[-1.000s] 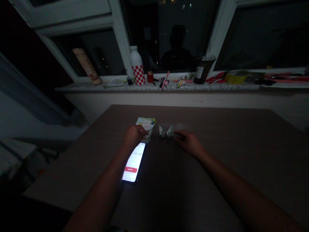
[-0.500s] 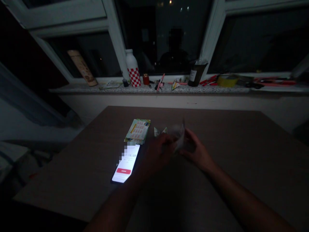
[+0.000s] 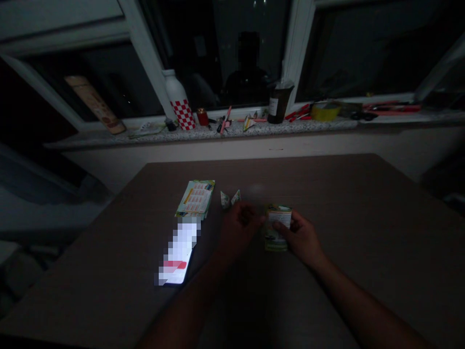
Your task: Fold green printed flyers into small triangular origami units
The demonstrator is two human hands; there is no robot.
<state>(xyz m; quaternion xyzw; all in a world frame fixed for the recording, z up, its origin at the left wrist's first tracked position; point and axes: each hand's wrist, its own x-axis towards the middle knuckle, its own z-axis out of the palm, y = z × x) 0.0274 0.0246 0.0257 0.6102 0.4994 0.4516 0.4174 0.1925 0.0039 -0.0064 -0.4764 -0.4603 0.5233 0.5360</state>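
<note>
A small printed sheet of paper (image 3: 279, 218), looking folded, is held upright over the table. My right hand (image 3: 303, 240) grips its right side, thumb on the near face and fingers behind. My left hand (image 3: 238, 228) is at the left edge of the paper with curled fingers, its thumb and fingertip meeting that edge; darkness hides part of this grip. Just beyond my left hand stands a small folded paper piece (image 3: 230, 198) with two pointed tips. A stack of printed sheets (image 3: 196, 198) lies farther left.
A lit phone (image 3: 178, 252) lies on the brown table (image 3: 345, 203) left of my forearm. Along the windowsill (image 3: 232, 130) stand a checkered bottle (image 3: 181, 106), a tan cylinder (image 3: 96, 104), a red-brown jar (image 3: 202, 117), a dark cup (image 3: 279, 104) and yellow tape (image 3: 325, 112).
The paper, blurred and edge-on before, now shows its printed face. My left hand has drawn slightly left of it. The whole view has shifted, with the window items moving left.
</note>
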